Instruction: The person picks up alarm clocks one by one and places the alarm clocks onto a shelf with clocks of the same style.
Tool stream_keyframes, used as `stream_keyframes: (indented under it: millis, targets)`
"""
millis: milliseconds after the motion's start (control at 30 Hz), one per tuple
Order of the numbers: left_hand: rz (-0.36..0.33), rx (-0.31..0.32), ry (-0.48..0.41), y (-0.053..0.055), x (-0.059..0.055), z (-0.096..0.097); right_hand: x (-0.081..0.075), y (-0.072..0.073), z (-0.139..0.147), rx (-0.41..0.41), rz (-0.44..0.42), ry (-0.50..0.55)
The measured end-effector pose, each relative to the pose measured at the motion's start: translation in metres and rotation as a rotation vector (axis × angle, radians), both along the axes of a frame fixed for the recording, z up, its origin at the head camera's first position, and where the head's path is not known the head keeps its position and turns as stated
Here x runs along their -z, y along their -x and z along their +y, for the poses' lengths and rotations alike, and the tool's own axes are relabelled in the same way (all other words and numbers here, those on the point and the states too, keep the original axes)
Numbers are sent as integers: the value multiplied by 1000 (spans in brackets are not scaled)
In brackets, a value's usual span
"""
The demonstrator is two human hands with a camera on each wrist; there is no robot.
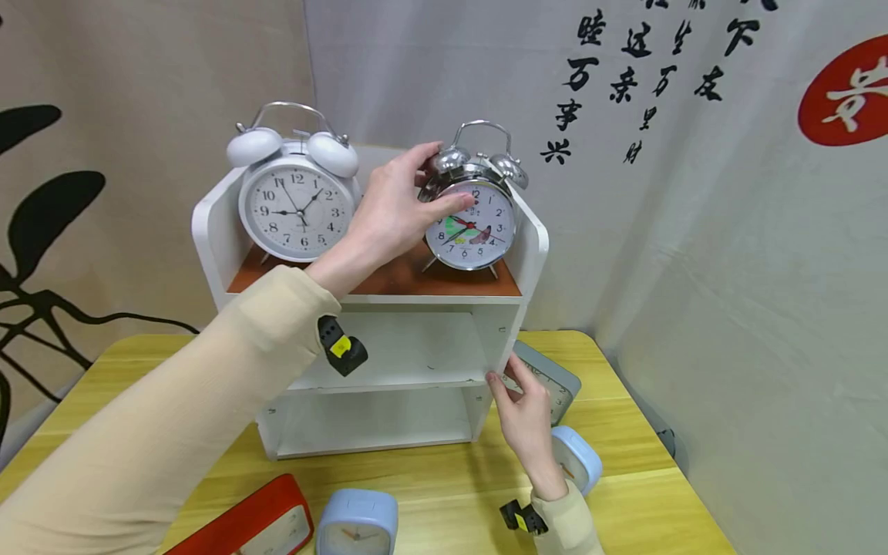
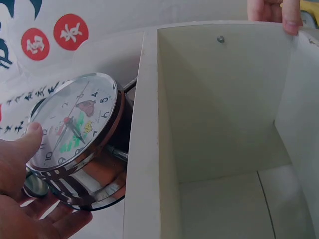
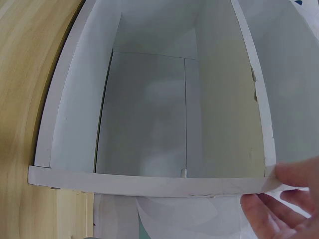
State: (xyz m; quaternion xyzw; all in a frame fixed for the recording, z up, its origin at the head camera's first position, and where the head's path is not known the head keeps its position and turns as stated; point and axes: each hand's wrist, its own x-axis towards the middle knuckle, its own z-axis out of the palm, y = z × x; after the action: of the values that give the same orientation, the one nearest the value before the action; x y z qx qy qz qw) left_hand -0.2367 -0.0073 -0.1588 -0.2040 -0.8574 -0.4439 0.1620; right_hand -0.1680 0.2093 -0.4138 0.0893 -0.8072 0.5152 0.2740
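Observation:
My left hand grips a silver twin-bell alarm clock at its upper left side, thumb across the dial and fingers behind the case. The clock stands on thin legs at the right end of the brown top board of a small white shelf. In the left wrist view the dial shows green and red pictures under its glass. My right hand pinches the shelf's right side panel at its front edge, level with the middle board. In the right wrist view, thumb and fingers lie on opposite faces of that panel.
A larger white twin-bell clock stands at the top board's left end. On the wooden table are a red clock, a light blue clock, another blue clock and a grey clock. A black chair is left.

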Motion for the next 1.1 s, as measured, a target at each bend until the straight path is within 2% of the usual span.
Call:
stream_keyframes:
  millis: [800,1000,1100]
  targets:
    - [22,-11,36,-1,3,-1,2,0,-1,-3,-3,-3]
    - [57,-24,74,-5,4,-6,2,1,-1,-5,3,-8]
    - [101,-12,87,-8,5,-8,2,1,0,-2,4,-9]
